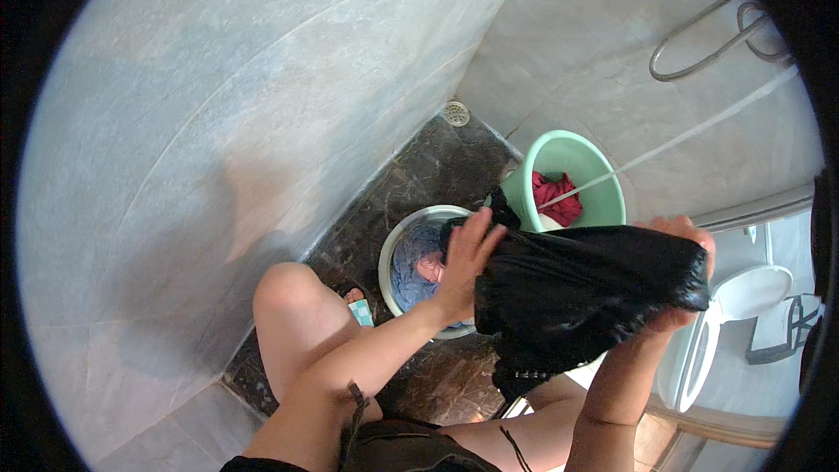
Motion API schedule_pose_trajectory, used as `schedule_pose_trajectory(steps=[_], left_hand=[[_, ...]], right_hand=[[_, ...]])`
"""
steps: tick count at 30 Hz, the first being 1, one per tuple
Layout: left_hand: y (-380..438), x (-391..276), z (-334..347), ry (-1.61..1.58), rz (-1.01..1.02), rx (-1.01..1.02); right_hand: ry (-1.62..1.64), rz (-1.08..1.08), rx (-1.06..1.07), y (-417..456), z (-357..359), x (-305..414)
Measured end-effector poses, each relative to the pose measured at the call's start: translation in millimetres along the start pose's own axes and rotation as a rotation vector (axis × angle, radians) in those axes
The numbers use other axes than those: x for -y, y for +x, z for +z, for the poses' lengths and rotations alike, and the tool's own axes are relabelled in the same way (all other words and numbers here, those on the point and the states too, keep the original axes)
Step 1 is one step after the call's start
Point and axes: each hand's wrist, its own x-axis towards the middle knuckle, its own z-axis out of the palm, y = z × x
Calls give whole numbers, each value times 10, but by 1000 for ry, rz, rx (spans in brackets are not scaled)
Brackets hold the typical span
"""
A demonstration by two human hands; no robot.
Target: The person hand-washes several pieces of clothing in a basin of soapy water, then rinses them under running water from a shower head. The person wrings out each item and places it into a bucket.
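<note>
A wet black garment (577,275) stretches out in front of me above the floor. My right hand (701,242) grips its right end, with the cloth covering most of the palm. Against the garment's left edge is my left hand (468,262), slightly blurred, its fingers extended and apart. Below that hand stands a round basin (387,269) holding blue-grey cloth (416,255) and a pink piece (430,267). A light green bucket (606,193) behind the garment contains dark red cloth (557,200). Into it runs a stream of water (688,136) from the right.
A metal shower hose (695,69) hangs on the tiled wall at upper right. The floor drain (456,113) lies in the corner. To the right is a white toilet (695,360) with its lid raised. My bent knee (288,301) is beside the left wall.
</note>
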Motion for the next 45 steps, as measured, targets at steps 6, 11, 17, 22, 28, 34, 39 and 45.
schedule_pose_trajectory(steps=[6, 11, 17, 22, 28, 34, 39, 45], left_hand=[[370, -281, -93, -41, 19, 255], [894, -921, -285, -195, 102, 63], [965, -384, -187, -651, -428, 53], [392, 276, -471, -155, -929, -239], [-11, 514, -371, -625, -1399, -455], [20, -525, -11, -955, -1489, -257], [-244, -580, -93, -971, -1417, -19], [-370, -656, -484, -866, -1069, -360]], right_hand=[[239, -42, -115, 57, 1, 164], [-152, -204, -291, 211, -293, 637], [-316, 51, -359, -39, -782, 658], [-963, 717, 175, -512, -145, -207], [-136, 1704, 131, -1870, 94, -976], [1043, 1299, -738, -2819, 701, -1373], [1431, 745, -696, -2260, 642, -1797], [1723, 529, -603, -1925, 470, -1909]])
